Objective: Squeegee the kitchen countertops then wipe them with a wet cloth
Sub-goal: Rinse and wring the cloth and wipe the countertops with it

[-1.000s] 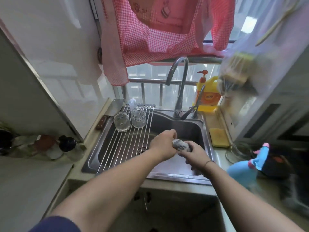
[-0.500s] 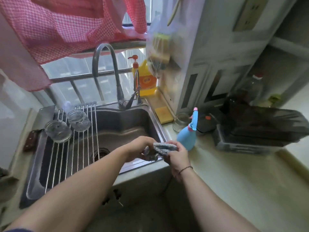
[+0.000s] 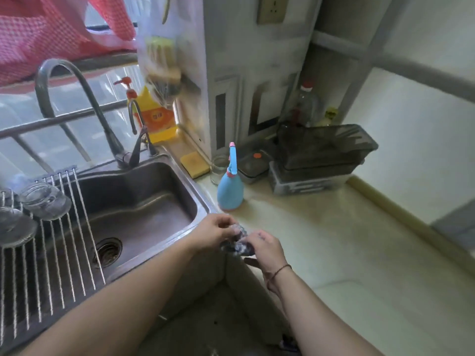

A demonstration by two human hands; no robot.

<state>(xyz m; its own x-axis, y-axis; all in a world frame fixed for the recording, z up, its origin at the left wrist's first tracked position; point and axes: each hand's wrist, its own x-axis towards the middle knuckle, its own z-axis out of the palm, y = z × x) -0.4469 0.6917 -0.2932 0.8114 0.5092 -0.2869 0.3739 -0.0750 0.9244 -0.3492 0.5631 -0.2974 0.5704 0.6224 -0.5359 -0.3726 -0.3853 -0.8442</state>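
A small wet grey cloth (image 3: pixel 237 244), bunched up, hangs between both hands at the sink's front right corner. My left hand (image 3: pixel 214 232) pinches its upper end with curled fingers. My right hand (image 3: pixel 266 249) grips its lower end from the right. The pale countertop (image 3: pixel 334 247) stretches away to the right of the hands. The steel sink (image 3: pixel 144 214) lies to their left. No squeegee is in view.
A blue spray bottle (image 3: pixel 230 187) stands on the counter just behind the hands, with a glass jar (image 3: pixel 218 168), a yellow sponge (image 3: pixel 194 164) and dark plastic containers (image 3: pixel 316 158) further back. A wire rack (image 3: pixel 51 240) with upturned glasses covers the sink's left part. Tap (image 3: pixel 77 104) and orange soap bottle (image 3: pixel 154 111) stand behind.
Both hands have carried the cloth from over the sink basin rightward to its front right corner. The view has swung right, bringing the countertop and containers into sight.
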